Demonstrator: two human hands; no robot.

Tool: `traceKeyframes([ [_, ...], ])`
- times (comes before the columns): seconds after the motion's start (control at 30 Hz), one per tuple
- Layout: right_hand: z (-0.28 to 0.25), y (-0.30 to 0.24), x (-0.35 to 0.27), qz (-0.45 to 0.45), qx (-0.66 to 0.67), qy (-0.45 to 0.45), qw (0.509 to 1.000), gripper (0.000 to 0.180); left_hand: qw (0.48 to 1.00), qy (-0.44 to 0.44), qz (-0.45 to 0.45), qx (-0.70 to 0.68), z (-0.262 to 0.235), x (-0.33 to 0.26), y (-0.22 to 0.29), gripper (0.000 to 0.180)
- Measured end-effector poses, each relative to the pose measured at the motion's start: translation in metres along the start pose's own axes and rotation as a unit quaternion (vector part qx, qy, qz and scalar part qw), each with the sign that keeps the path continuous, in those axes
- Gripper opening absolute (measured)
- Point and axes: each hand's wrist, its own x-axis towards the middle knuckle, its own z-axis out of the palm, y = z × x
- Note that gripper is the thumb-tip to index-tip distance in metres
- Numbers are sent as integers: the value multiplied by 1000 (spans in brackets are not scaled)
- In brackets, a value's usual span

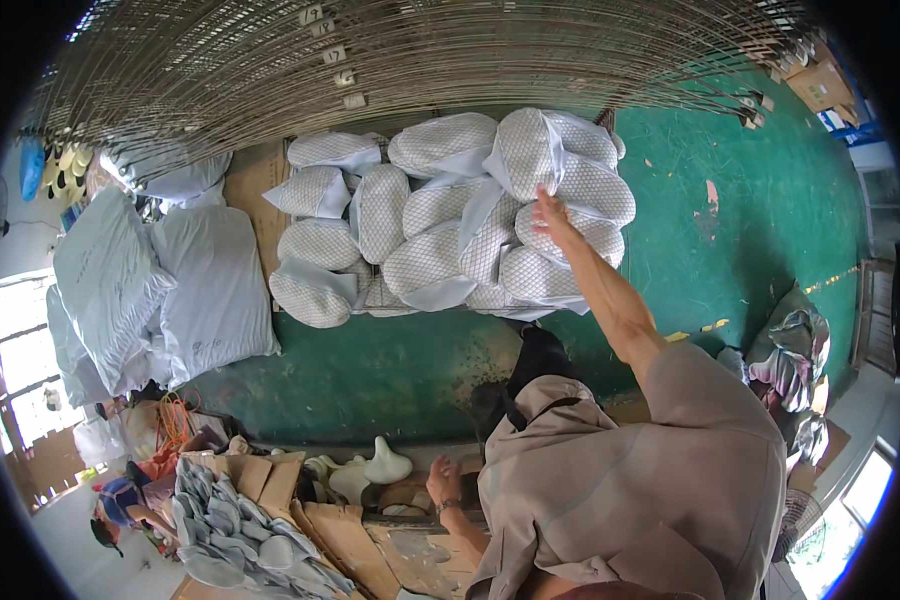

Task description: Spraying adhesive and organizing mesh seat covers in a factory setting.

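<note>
The right hand [549,213], fingers partly extended, lay at the lower end of a white, rounded, mesh-patterned bundle [522,155] on a pile of similar bundles [430,258]; whether it grasped could not be told. The left hand [445,484], relaxed and apparently unladen, hung near white saddle-shaped pieces [387,462]. Bulging pale-grey sacks [215,290] flanked the pile's left; green floor [690,260] extended right.

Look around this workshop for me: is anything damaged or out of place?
The green floor looks worn: a pale pinkish patch right of the white bundles breaks its colour, perhaps chipped paint, and dark specks mark it below them in the picture.
</note>
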Motion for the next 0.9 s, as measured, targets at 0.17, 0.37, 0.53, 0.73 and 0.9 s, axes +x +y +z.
traceKeyframes([
  [0.17, 17, 4, -41, -255, -236, -73, 935, 43, 988, 47, -15, -148, 10, 2, -33, 45],
  [0.37, 45, -190, -201, -620, -242, -20, 746, 31, 988, 42, -37, -143, 15, 14, -25, 44],
  [0.53, 75, -244, -199, -749, -297, 9, 592, 38, 987, 70, -19, -143, 11, 13, -19, 42],
  [0.73, 108, -256, -194, -755, -387, 115, 517, 44, 958, 119, -61, -254, 20, -7, -65, 39],
  [0.9, 121, -265, -207, -711, -458, 183, 501, 44, 936, 145, -104, -303, 32, -38, -88, 39],
])
